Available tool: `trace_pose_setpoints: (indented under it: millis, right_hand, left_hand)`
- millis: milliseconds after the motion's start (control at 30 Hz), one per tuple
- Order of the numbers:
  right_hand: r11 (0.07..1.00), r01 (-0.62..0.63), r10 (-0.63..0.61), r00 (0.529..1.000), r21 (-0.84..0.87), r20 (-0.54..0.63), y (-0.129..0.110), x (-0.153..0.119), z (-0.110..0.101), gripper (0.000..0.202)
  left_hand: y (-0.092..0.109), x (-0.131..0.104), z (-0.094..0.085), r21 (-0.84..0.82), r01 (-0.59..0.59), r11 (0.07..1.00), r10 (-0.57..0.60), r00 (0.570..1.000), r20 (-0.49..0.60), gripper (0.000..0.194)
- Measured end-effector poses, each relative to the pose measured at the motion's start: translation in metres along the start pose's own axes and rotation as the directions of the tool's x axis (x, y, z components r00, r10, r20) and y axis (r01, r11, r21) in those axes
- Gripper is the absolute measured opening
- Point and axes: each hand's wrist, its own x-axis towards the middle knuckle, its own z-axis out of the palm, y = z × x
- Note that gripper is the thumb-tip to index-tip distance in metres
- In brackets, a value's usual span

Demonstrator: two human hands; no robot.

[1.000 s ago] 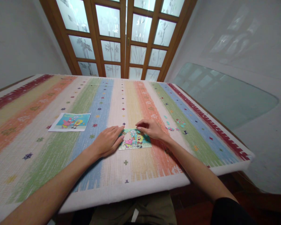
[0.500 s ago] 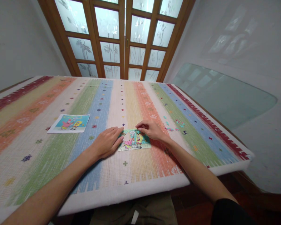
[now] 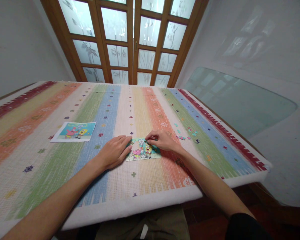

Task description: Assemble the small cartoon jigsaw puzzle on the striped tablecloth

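A small cartoon jigsaw puzzle (image 3: 140,154) lies near the front of the table, partly assembled, with a yellow square figure, a pink figure and a pale figure on it. My left hand (image 3: 115,150) rests on its left edge, fingers stretched out and thumb apart. Over the puzzle's upper right part, my right hand (image 3: 160,140) pinches a small jigsaw piece (image 3: 146,140) with thumb and index finger, low at the surface. The fingers cover most of that piece and the puzzle's top right corner.
A printed reference picture (image 3: 77,131) of the same cartoon lies to the left. Several loose teal and pink pieces (image 3: 193,131) are scattered on the right. A striped patterned cloth (image 3: 150,180) covers the table; a glass-paned wooden door (image 3: 132,43) stands beyond.
My right hand has shifted very slightly left and down over the puzzle, still pinching. The left hand stays in place.
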Motion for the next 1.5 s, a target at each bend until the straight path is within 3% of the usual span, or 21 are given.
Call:
trace_pose_setpoints:
  millis: [267,400,533,800,1200,1500]
  right_hand:
    - [0.994,-0.057,0.063,0.997,0.098,-0.053,-0.0038,-0.0011,0.0054,0.012]
    - [0.997,-0.071,0.074,0.995,0.043,-0.061,-0.0081,-0.0024,0.0054,0.010]
    - [0.998,-0.050,0.047,0.997,-0.044,-0.066,-0.0105,-0.0028,0.0042,0.012]
    - [1.000,0.014,-0.016,0.998,-0.018,-0.067,-0.0031,-0.0025,0.0048,0.010]
    - [0.977,0.133,-0.141,0.989,-0.168,-0.040,-0.0034,-0.0031,0.0046,0.011]
    - [0.973,0.131,-0.146,0.987,-0.188,-0.067,-0.0032,-0.0038,0.0055,0.012]
  left_hand:
    - [0.0006,0.0010,-0.0008,0.002,0.002,1.000,-0.002,1.000,0.010,0.048]
    - [0.0001,0.0002,-0.0003,-0.002,0.004,1.000,-0.004,1.000,0.014,0.048]
    - [-0.0006,-0.0003,0.0000,-0.019,0.009,1.000,-0.009,1.000,0.011,0.046]
    - [0.0005,-0.0002,-0.0017,-0.026,0.012,1.000,-0.012,1.000,0.003,0.044]
    - [0.0012,0.0002,-0.0017,-0.018,0.022,1.000,-0.022,1.000,0.023,0.046]
    - [0.0002,0.0003,-0.0005,-0.017,0.017,1.000,-0.017,1.000,0.009,0.046]
